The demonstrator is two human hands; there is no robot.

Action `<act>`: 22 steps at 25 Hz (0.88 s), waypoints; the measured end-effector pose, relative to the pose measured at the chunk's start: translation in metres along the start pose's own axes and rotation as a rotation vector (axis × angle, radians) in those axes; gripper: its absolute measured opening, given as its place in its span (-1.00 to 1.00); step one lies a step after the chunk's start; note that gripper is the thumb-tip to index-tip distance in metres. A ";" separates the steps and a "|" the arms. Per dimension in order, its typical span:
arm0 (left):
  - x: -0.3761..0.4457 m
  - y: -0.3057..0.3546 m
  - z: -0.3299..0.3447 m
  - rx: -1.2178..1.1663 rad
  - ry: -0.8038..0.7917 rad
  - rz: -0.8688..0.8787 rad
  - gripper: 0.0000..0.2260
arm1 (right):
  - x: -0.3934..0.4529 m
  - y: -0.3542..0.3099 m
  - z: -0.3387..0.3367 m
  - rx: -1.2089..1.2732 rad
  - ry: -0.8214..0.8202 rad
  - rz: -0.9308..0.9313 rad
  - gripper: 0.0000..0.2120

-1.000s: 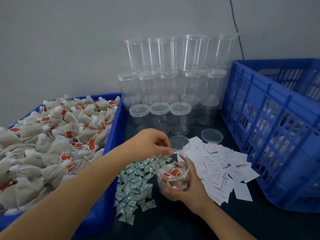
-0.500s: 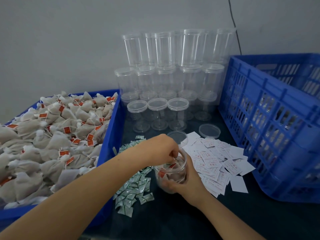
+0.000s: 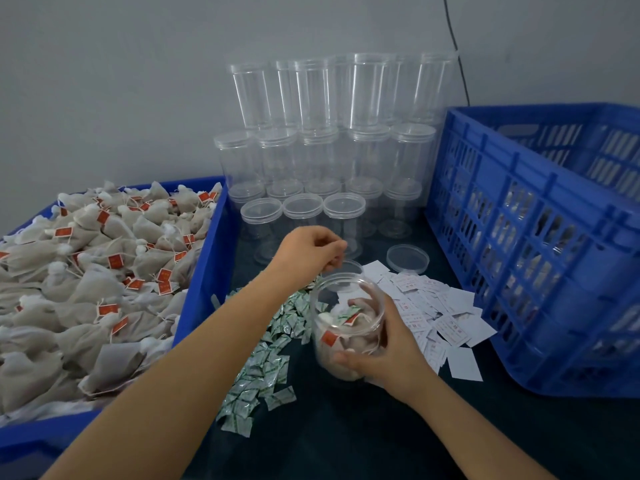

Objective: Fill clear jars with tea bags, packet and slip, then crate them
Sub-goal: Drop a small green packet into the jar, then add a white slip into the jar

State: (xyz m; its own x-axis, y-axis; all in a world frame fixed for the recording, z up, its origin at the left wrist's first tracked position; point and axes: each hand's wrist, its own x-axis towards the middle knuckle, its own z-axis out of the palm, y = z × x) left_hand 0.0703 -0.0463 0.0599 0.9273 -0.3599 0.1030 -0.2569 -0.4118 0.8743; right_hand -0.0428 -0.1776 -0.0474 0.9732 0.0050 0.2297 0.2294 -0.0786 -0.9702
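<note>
I am holding a clear jar (image 3: 348,329) at the centre of the dark table (image 3: 346,438), tilted so its open mouth leans toward twelve o'clock. My right hand (image 3: 388,351) is wrapping its fingers round the jar's four o'clock side, thumb across the front. Tea bags with red tags and a green-printed packet are lying inside it. My left hand (image 3: 310,249) is hovering just above the jar's mouth at eleven o'clock, fingers curled loosely together; I cannot tell whether they are pinching anything. At the jar's eight o'clock a heap of green and white packets (image 3: 266,358) is spreading over the table. At two o'clock white paper slips (image 3: 436,306) are lying scattered, with a loose clear lid (image 3: 407,258) just beyond. At nine o'clock a blue tray (image 3: 204,271) is brimming with tea bags (image 3: 86,271). At three o'clock a blue crate (image 3: 526,244) is standing. At twelve o'clock, stacked empty jars (image 3: 332,140) are lining the wall.
</note>
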 end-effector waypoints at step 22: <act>0.022 -0.058 0.090 0.393 -0.265 -0.142 -0.90 | -0.029 0.004 -0.087 -0.082 0.313 0.057 -0.17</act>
State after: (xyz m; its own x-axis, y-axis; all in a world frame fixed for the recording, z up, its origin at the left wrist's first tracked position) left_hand 0.0816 -0.1055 -0.0315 0.8726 -0.4567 -0.1731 -0.2634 -0.7386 0.6206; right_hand -0.0715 -0.2648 -0.0510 0.9303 -0.3071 0.2004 0.1606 -0.1502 -0.9755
